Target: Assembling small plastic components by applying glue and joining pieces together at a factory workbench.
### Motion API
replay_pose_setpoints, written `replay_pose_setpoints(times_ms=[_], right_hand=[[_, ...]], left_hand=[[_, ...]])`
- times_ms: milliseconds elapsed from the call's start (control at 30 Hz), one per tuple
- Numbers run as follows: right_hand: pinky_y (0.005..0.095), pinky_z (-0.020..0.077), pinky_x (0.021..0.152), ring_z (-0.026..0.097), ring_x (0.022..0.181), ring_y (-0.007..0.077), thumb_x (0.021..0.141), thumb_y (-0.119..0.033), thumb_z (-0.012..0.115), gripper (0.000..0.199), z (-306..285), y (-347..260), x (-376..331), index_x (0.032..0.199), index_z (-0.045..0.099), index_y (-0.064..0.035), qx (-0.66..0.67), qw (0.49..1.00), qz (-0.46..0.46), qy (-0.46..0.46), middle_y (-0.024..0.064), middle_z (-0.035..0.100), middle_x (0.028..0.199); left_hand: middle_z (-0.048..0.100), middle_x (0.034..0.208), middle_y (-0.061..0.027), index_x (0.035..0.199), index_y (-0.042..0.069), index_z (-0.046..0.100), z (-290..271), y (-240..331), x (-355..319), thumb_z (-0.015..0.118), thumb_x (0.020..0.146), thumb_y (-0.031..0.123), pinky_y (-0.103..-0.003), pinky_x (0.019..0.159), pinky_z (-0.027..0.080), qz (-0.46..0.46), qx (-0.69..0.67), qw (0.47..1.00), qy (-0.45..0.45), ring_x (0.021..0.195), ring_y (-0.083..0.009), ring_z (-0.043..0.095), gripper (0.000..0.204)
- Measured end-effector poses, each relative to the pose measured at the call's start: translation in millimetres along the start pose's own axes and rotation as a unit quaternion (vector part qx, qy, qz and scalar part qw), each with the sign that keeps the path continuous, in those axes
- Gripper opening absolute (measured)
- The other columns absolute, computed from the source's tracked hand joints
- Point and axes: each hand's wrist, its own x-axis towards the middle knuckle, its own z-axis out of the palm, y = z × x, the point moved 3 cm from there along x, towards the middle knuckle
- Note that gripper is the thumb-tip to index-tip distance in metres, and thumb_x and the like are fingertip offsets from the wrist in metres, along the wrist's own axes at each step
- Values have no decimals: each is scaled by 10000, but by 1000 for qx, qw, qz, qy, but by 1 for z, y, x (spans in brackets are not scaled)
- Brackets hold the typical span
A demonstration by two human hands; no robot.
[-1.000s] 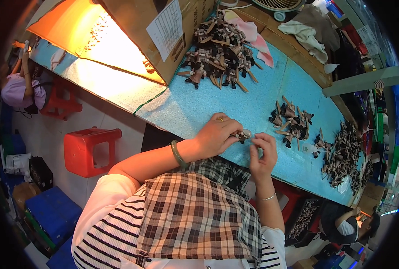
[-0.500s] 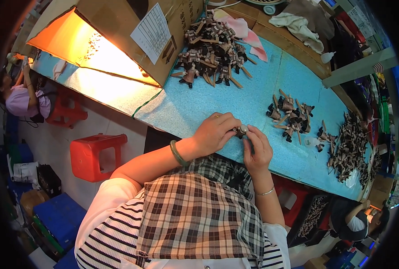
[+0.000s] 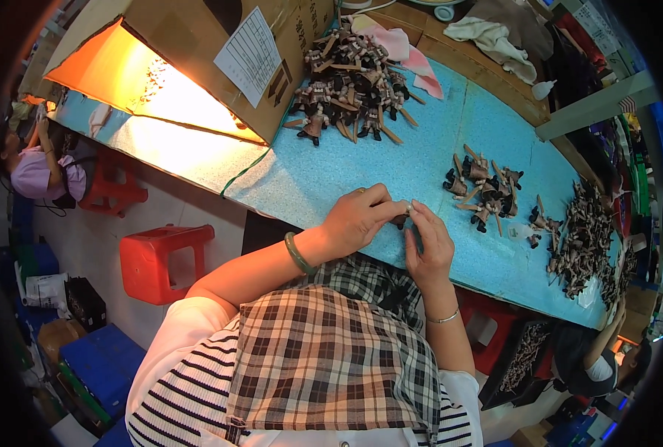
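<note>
The left hand [image 3: 357, 220] and the right hand [image 3: 426, 242] meet over the near edge of the blue bench [image 3: 331, 175]. Both are closed with the fingertips around a small dark piece [image 3: 401, 220], which is held between them just above the bench surface. The piece is mostly hidden by the fingers, so its shape cannot be told. The left wrist has a green bangle [image 3: 297, 253], the right wrist a thin bracelet [image 3: 445, 319].

On the bench, at the far side, lies a big heap of small dark figures with tan sticks [image 3: 350, 86]. It touches the open cardboard box [image 3: 175, 59], which lies on its side; the inside of the box is lit orange and what it holds cannot be seen. A white paper sheet [image 3: 249, 56] is fixed on the wall of the box. To the right of the hands is a smaller group of the same figures [image 3: 484, 186], and further right a long dense pile [image 3: 585, 238] near the end of the bench.

Under the bench at the right stands a dark crate [image 3: 525, 357] filled with small pale pieces. A red stool [image 3: 164, 261] stands on the floor at the left, and blue bins [image 3: 93, 365] are near it
</note>
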Motion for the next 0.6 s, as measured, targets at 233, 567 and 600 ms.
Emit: replay_pose_setpoints(times_ms=[233,567,600], right_hand=[[355,530,773,635,967,298,709,89,638,349,-1,-9,3,1039,628,-25,-110,992,-30,-57,162,619,1139],[375,513,797,618,957,308,698,115,620,389,-2,-1,4,1061,625,-25,-1,1000,8,13,135,625,1103],[375,513,797,615,959,305,691,117,620,397,-2,-1,4,1061,625,-27,-2,1000,1,12,131,626,1096]], left_hand=[[516,853,-64,1085,139,618,3,-4,-3,598,814,28,-355,630,485,-21,30,999,-16,710,-250,566,294],[528,880,-68,1114,140,593,2,-2,-3,595,830,57,-358,667,487,-6,16,1000,-11,741,-266,578,297],[531,884,-68,1112,136,592,2,-3,-3,595,829,56,-357,672,488,-11,9,1000,-8,748,-265,581,294]])
